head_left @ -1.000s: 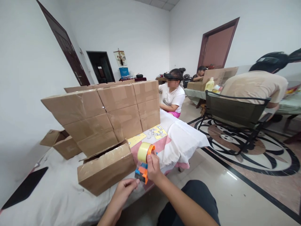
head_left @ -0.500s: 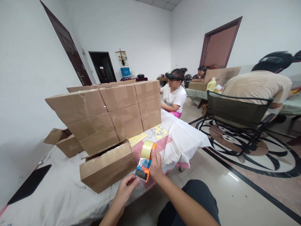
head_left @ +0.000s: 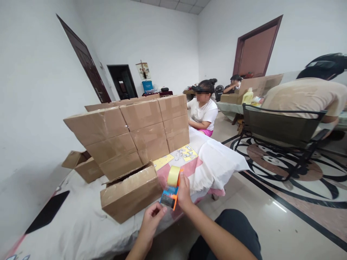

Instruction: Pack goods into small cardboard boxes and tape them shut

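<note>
My right hand grips an orange and blue tape dispenser that carries a roll of yellowish clear tape. Thumb and fingers of my left hand are pinched together at the dispenser's lower left end; whatever lies between them is too small to make out. Just left of the dispenser, a brown cardboard box rests on the covered table. A dark, partly open gap runs along its top.
Behind that box rises a stack of taped cardboard boxes. An open box and a flat black object lie to the left on the tablecloth. One person sits beyond the table, another on a chair at right.
The whole view has shifted a little, so everything appears slightly farther right and lower. Both hands keep their places at the tape dispenser, which is tilted slightly differently.
</note>
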`<action>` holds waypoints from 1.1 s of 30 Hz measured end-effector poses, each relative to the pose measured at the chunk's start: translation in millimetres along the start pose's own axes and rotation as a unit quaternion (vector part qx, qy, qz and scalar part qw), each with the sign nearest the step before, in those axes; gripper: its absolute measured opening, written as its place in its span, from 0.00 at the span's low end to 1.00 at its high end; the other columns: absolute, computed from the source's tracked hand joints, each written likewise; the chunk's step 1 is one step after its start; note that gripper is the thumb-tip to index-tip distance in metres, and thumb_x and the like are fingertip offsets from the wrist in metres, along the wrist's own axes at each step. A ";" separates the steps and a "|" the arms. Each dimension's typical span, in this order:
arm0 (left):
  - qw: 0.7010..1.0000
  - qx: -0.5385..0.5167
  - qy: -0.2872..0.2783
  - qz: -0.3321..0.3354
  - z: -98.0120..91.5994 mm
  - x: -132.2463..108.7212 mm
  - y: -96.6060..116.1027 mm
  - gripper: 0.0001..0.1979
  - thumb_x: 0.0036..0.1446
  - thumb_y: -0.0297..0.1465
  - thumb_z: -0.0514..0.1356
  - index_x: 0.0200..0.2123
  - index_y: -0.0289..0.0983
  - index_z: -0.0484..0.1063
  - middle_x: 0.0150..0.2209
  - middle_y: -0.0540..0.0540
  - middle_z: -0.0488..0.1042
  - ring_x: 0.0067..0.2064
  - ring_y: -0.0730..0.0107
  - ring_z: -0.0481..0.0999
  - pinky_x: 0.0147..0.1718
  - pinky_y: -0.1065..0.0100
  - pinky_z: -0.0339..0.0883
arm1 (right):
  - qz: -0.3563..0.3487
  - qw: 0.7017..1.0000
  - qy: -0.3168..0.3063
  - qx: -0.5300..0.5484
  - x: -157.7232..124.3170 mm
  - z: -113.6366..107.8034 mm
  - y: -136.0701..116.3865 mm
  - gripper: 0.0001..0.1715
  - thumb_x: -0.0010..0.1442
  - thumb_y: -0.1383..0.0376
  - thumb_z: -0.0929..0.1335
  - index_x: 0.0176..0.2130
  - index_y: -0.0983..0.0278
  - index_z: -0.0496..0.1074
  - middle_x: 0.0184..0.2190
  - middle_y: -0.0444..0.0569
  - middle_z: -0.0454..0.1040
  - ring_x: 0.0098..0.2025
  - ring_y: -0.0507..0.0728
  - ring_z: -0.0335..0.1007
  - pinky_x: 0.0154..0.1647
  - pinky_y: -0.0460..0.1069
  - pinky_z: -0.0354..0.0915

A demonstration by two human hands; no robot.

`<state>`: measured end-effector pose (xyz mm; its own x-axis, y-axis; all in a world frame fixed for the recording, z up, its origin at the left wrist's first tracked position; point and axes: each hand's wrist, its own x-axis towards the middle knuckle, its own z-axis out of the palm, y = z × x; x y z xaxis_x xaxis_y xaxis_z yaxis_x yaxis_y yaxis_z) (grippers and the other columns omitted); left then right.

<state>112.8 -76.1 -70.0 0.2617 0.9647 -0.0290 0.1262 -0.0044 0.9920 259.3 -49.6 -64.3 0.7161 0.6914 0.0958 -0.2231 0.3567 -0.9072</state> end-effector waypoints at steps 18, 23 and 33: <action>0.990 -0.110 -0.057 -0.072 3.4 -14.7 18.0 0.31 0.44 0.54 0.69 0.19 0.39 0.55 0.18 0.58 0.52 0.21 0.81 0.48 0.22 0.72 0.42 | -0.144 0.982 -0.056 -0.112 13.1 -18.2 -14.9 0.29 0.66 0.42 0.59 0.31 0.61 0.69 0.28 0.48 0.70 0.35 0.58 0.67 0.37 0.51 0.64; 0.993 -0.084 -0.046 -0.073 3.8 -1.2 -5.4 0.34 0.39 0.59 0.68 0.18 0.39 0.54 0.15 0.59 0.49 0.20 0.81 0.46 0.21 0.72 0.40 | -0.041 0.996 -0.003 -0.078 4.0 -9.8 -5.2 0.28 0.64 0.42 0.61 0.35 0.62 0.71 0.32 0.51 0.73 0.39 0.60 0.69 0.37 0.51 0.65; 0.997 -0.051 -0.048 -0.040 1.9 10.0 -18.5 0.37 0.34 0.65 0.66 0.17 0.39 0.55 0.15 0.58 0.51 0.21 0.80 0.48 0.21 0.72 0.41 | 0.065 0.997 0.035 -0.015 -4.3 0.4 -16.3 0.28 0.55 0.39 0.66 0.30 0.61 0.68 0.32 0.47 0.73 0.36 0.58 0.69 0.37 0.50 0.67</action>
<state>114.9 -66.8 -88.9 0.3448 0.9315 -0.1156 0.0539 0.1033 0.9932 259.6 -58.1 -49.8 0.7269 0.6847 -0.0520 -0.2982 0.2466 -0.9221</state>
